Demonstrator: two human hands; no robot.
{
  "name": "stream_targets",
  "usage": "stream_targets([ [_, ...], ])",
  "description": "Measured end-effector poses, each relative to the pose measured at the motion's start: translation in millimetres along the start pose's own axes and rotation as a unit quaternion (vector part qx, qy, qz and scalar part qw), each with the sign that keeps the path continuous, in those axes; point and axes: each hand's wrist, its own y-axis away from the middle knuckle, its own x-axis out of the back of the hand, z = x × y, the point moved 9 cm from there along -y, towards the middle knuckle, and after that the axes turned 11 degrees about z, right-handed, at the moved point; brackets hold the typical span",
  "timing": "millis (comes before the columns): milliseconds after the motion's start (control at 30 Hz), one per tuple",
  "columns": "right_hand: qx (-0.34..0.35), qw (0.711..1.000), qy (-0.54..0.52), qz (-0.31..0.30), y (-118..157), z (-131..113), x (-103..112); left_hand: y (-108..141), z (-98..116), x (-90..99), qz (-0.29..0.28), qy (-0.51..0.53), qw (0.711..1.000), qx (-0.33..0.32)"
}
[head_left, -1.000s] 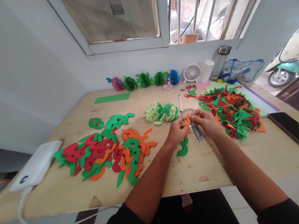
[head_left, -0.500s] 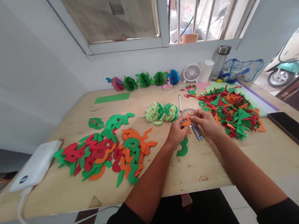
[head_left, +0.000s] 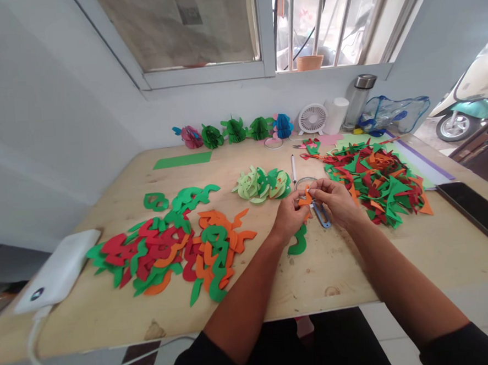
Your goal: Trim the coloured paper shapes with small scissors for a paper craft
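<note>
Between my two hands is a small curved orange paper piece [head_left: 305, 199]. My left hand [head_left: 288, 215] pinches its left side, and my right hand [head_left: 334, 199] pinches its upper right. A green wavy paper piece [head_left: 299, 241] hangs or lies just below my left fingertips; its upper end is hidden. Under and beside my right fingers lies a blue-handled tool [head_left: 322, 215], partly covered. Behind the hands a thin ring [head_left: 305, 180] rests on the wooden table [head_left: 275, 290]. Light green cut paper shapes [head_left: 250, 186] sit just beyond my left hand.
Piles of red, green and orange shapes [head_left: 157, 248] lie left, scraps [head_left: 386, 179] right. A phone [head_left: 477, 212], white power bank [head_left: 57, 271] with cable, pen [head_left: 293, 168], green strip [head_left: 182, 161], small fan [head_left: 313, 119], bottle [head_left: 358, 101] and folded paper figures [head_left: 235, 130] are around.
</note>
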Motion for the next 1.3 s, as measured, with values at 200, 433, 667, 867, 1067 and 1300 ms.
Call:
stream_targets([
  [200, -0.009, 1.0, -0.02, 0.008, 0, 1, 0, 0, 0, -0.2, 0.002, -0.005, 1.0, -0.005],
  [433, -0.021, 0.999, -0.022, 0.018, 0, 6, 3, 1, 0, 0.0, 0.004, -0.009, 1.0, -0.003],
  [667, -0.009, 1.0, 0.01, 0.024, 1, 4, 3, 0, -1, 0.3, 0.006, -0.01, 1.0, -0.007],
  [867, 0.045, 0.994, 0.088, 0.055, 5, -14, 4, -1, 1, 0.3, -0.003, -0.003, 1.0, -0.021],
  [1067, 0.179, 0.952, 0.236, 0.08, 11, -33, 2, -1, -1, 1.7, -0.002, 0.005, 1.0, -0.013],
  [1300, 0.258, 0.902, 0.325, 0.115, 15, -39, 3, 0, 0, 1.8, -0.006, 0.013, 1.0, 0.01],
])
